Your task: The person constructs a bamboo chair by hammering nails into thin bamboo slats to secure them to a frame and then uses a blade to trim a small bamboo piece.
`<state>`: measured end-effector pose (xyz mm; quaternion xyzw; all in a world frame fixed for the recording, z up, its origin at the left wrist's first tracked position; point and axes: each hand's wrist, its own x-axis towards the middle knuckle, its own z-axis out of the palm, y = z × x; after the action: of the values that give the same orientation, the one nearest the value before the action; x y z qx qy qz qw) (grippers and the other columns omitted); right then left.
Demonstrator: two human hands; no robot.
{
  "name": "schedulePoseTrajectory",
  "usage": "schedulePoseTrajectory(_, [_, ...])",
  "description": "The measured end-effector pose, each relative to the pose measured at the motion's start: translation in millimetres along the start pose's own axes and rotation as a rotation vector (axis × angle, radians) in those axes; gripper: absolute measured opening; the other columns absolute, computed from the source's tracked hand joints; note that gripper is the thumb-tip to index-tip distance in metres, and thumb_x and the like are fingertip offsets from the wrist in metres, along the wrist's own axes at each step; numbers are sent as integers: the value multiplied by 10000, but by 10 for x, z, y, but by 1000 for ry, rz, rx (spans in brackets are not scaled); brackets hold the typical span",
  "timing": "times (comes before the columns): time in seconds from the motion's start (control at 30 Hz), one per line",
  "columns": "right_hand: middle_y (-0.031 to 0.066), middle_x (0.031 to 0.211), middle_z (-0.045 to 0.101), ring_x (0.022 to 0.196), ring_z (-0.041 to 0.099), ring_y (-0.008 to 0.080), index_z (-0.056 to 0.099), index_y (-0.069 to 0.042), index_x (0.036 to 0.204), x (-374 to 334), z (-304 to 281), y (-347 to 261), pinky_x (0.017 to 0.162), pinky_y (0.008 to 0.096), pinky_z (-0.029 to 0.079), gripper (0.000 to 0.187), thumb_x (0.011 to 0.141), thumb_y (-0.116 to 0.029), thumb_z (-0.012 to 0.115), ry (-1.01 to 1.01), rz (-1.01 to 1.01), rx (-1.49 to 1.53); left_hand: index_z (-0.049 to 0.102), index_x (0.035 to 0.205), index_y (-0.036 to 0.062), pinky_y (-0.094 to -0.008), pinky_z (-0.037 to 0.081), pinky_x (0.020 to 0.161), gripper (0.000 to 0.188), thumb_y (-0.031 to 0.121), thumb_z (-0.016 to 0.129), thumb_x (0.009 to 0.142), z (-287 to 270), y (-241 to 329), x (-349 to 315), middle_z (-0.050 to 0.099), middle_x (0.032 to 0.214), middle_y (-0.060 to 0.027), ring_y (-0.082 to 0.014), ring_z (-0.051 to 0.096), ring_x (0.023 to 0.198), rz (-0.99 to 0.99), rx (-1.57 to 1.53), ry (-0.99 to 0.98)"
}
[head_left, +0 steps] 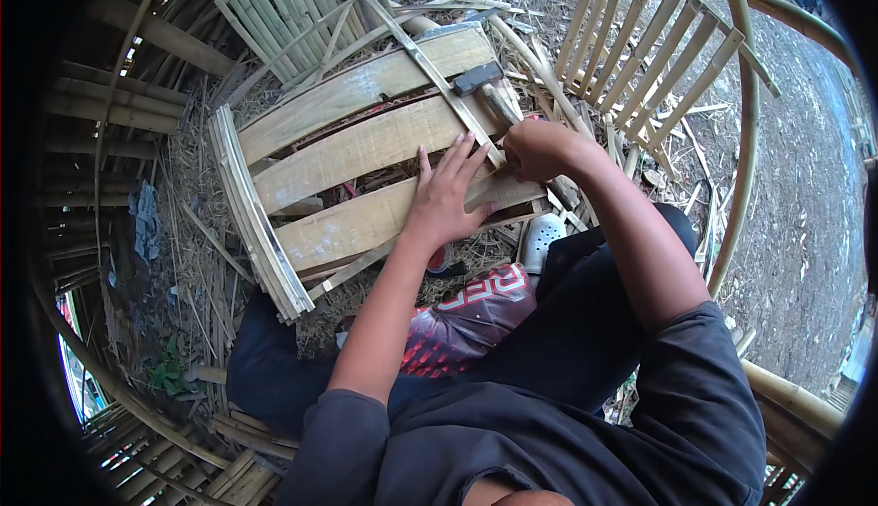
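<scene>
My right hand (541,150) is closed round the wooden handle of a hammer (498,104), whose dark metal head lies over the far right part of the planks. My left hand (446,197) rests with fingers spread on the nearest wooden plank (352,224), its fingertips close to a thin bamboo strip (422,60). That strip runs slantwise across the several pale planks, which lie side by side with gaps. At their left end is a bundle of thin slats (256,209). Whether a nail is under the hammer or fingers cannot be seen.
Slatted bamboo panels stand at the far left (293,14) and far right (654,44). A curved bamboo pole (745,131) rises on the right beside the paved ground (796,204). A white clog (542,239) and a patterned red-and-dark cloth (480,309) are near my legs. Scraps litter the ground.
</scene>
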<state>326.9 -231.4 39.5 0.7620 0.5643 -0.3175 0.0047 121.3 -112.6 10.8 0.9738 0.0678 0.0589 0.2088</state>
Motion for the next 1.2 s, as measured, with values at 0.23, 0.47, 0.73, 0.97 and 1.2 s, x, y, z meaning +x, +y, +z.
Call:
schedulePoseTrajectory(0.23, [198, 817, 743, 799, 731, 400, 785, -46, 854, -113, -38, 16, 740, 458, 587, 155, 721, -42, 704, 180, 12, 0, 437, 1594, 163, -685, 144, 1261, 772, 292, 766, 908, 19, -1, 18, 292, 1714, -131, -295, 282, 1589, 9, 6, 61])
schedulePoseTrajectory(0.47, [210, 1015, 761, 977, 740, 379, 741, -24, 1177, -86, -223, 11, 857, 437, 586, 414, 780, 21, 633, 50, 147, 223, 643, 1396, 100, -613, 363, 1195, 525, 192, 769, 894, -95, 86, 6, 593, 1484, -136, -313, 501, 1445, 109, 59, 150])
schedulePoseTrajectory(0.73, [149, 1096, 764, 1005, 736, 279, 708, -5, 1202, -193, -262, 202, 873, 394, 577, 456, 776, 88, 574, 291, -259, 395, 699, 1290, 84, -438, 590, 773, 414, 151, 785, 891, -289, 232, -25, 716, 1080, -127, -356, 724, 918, -6, -161, 336])
schedulePoseTrajectory(0.97, [136, 1052, 774, 970, 744, 231, 723, -18, 1200, -279, -370, 37, 804, 384, 581, 380, 824, -26, 778, 205, -449, 497, 709, 1295, 63, -421, 566, 799, 405, 117, 783, 900, -430, 298, -5, 721, 1058, -165, -356, 725, 940, -91, -249, 290])
schedulePoseTrajectory(1.2, [144, 924, 780, 870, 758, 298, 770, -45, 1076, -249, -289, -60, 771, 412, 570, 283, 857, -204, 853, 247, -337, 292, 730, 1123, 22, -451, 557, 796, 340, 275, 794, 904, -490, 288, 77, 718, 1017, -179, -375, 719, 933, -196, -264, 92])
